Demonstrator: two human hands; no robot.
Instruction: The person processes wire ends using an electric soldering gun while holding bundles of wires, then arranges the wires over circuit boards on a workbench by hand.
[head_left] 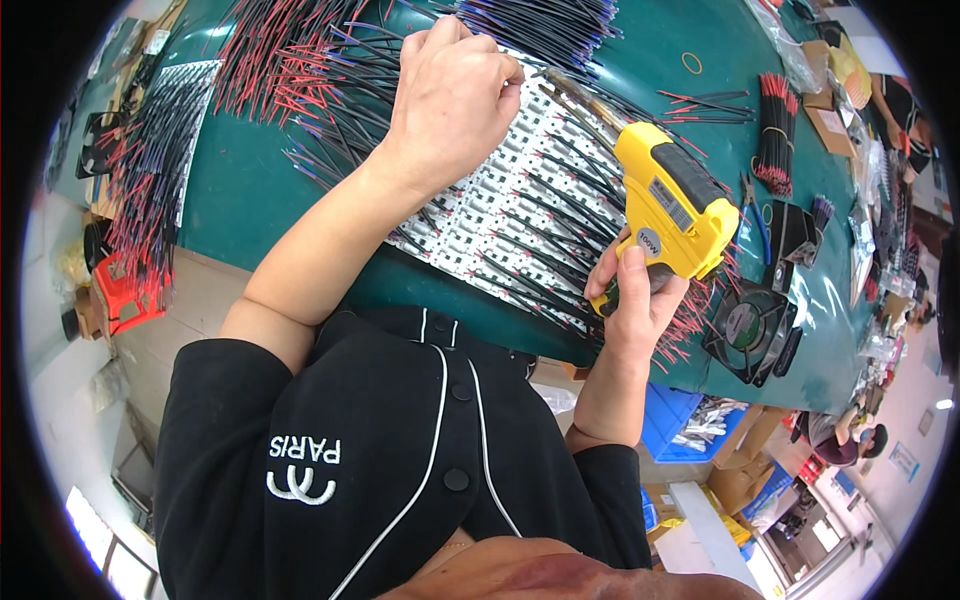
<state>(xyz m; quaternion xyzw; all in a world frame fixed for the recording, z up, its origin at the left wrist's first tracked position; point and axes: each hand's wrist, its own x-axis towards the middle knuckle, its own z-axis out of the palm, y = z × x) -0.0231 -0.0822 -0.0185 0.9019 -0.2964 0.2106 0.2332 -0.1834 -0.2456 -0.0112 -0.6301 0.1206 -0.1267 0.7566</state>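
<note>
My right hand [638, 300] grips the handle of a yellow and black soldering gun [690, 225]. Its metal tip [580, 98] points up and left toward the far part of a white circuit board panel [460, 235]. My left hand [450, 105] is closed over the panel's far left part, close to the tip. Its fingertips are mostly hidden, so what they pinch does not show. Rows of black wires [560, 235] stick out from the panel's right half, running under the gun toward red ends at the right. Small dark components cover the panel.
Bundles of red and black wires [265, 60] lie at the far left, and another wired panel [165, 160] hangs at the left edge. To the right are a tied wire bundle [776, 135], loose wires [705, 105], pliers [752, 205] and a black fan [750, 330]. A blue bin [675, 420] stands below the table.
</note>
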